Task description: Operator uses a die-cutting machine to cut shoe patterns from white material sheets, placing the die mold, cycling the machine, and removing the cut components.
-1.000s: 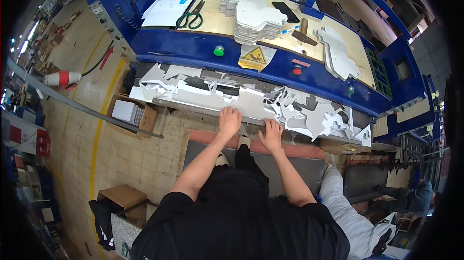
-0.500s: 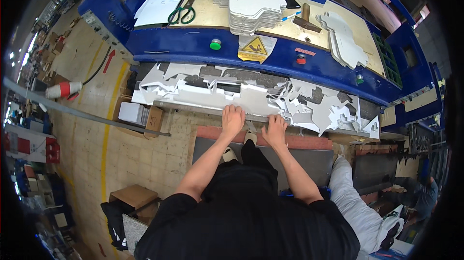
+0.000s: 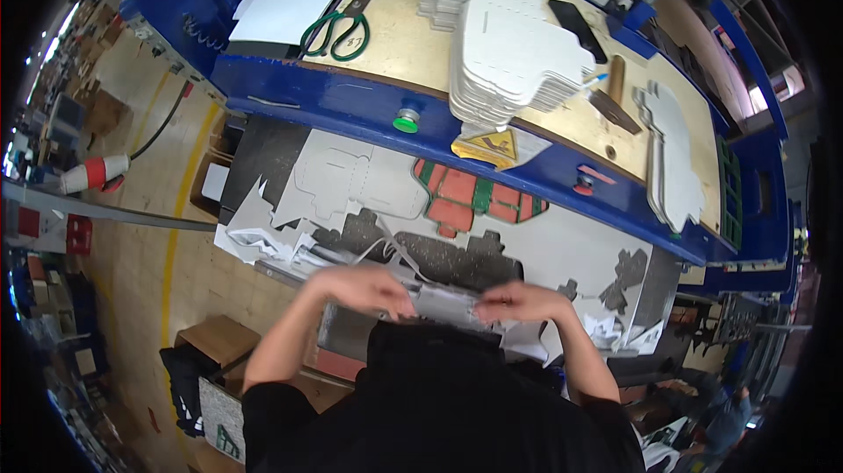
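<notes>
Both of my hands are close to my body, over the near edge of the pulled-out bed (image 3: 263, 267) of a blue press. Motion smears my left hand (image 3: 364, 290) and my right hand (image 3: 522, 304), so their grip is unclear. A greyish-white piece (image 3: 443, 304) lies between them. Behind them a white cardboard sheet (image 3: 562, 245) with cut-out openings covers much of the bed. On it rests a red and green cutting die (image 3: 465, 196). Pale scrap strips (image 3: 263, 245) are crumpled along the near edge.
On the press top are stacked white cardboard cutouts (image 3: 518, 51), scissors (image 3: 342, 25), a phone (image 3: 577, 29), a hammer (image 3: 617, 91) and papers (image 3: 281, 3). More cutouts (image 3: 674, 157) lie right. A green button (image 3: 406, 120) is on the front. A metal bar (image 3: 105, 207) crosses at left.
The bed has come out toward me, and my hands came back with it. The cutting die and more of the white sheet now show. The heap of scraps has shifted nearer me.
</notes>
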A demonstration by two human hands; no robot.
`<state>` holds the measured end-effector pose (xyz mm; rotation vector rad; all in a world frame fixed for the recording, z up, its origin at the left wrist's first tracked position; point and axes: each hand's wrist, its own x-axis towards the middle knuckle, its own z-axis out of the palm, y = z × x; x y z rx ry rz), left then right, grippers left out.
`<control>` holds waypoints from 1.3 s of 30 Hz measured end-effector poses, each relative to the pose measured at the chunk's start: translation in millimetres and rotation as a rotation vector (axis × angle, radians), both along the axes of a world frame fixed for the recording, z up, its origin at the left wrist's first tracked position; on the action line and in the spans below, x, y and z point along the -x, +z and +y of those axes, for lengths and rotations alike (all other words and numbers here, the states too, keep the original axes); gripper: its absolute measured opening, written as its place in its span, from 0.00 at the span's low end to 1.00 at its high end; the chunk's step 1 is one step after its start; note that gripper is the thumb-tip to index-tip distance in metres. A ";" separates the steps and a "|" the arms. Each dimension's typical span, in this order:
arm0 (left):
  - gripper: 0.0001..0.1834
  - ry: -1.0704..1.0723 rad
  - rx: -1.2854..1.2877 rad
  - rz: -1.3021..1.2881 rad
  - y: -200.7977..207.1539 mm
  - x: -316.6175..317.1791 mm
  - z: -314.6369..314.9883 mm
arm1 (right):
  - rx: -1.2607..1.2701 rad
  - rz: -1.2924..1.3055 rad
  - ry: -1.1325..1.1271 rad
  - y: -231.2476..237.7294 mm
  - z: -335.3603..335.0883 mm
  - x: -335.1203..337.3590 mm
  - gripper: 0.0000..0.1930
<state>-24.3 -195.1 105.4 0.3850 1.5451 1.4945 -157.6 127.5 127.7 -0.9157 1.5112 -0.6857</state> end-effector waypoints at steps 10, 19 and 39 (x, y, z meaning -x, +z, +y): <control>0.20 0.723 0.906 1.046 -159.3 142.1 -76.1 | -0.132 1.205 -0.430 -126.1 -181.0 41.7 0.47; 0.25 0.641 1.219 1.105 -175.7 151.7 -38.8 | 0.049 0.917 -0.452 -62.9 -146.8 59.8 0.48; 0.26 0.609 1.233 1.085 -180.9 140.3 -39.2 | 0.286 1.151 -0.672 -49.8 -111.8 -17.8 0.45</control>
